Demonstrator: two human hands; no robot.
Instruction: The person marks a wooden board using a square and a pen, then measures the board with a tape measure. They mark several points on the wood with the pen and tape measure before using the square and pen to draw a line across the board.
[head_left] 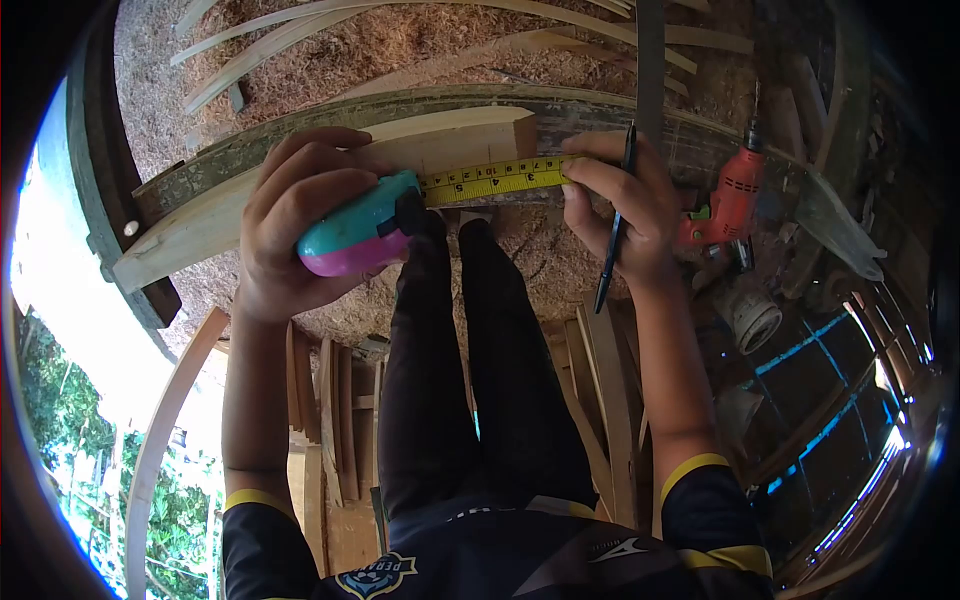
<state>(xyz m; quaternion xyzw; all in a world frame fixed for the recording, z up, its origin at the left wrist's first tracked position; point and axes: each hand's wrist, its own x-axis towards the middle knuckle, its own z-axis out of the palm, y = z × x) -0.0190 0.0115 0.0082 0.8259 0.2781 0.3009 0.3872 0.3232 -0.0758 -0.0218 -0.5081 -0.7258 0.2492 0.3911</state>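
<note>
My left hand [295,220] grips a turquoise and pink tape measure [345,235]. Its yellow blade [495,182] runs out to the right, along the near side of a pale wooden board [450,140]. At the blade's free end, the fingertips of my right hand [625,205] pinch the tape. A black pen [618,215] is tucked between the fingers of that same hand, pointing up and down the view. The board lies on a long weathered beam [590,112], and its cut right end is just above the tape.
A red power drill [735,195] with its bit upward lies to the right. Curved wood strips [420,15] rest on shavings at the top. A flat grey blade or bar [650,70] stands above my right hand. More boards [335,420] lie beside my legs.
</note>
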